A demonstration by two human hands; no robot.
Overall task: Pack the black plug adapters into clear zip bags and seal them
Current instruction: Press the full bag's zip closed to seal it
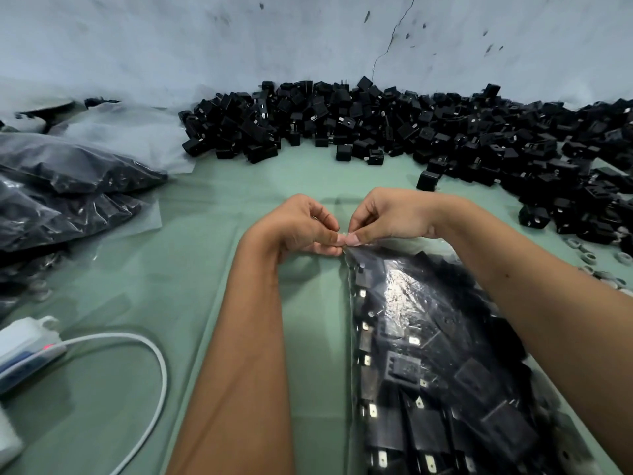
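Bags already stuffed with adapters (68,186) sit stacked at far left, so some packing is done; in the middle the left hand (301,228) and right hand (383,217) both pinch the top corner of a full clear zip bag (428,337) lying on the green table (205,286), looks like the seal is just getting started. Loose black plug adapters (376,121) are heaped along the back and right, so loads left, and no readable brand or writing anywhere.

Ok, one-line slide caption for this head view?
Both hands, left hand and right hand, pinch the corner of a filled zip bag of black adapters.
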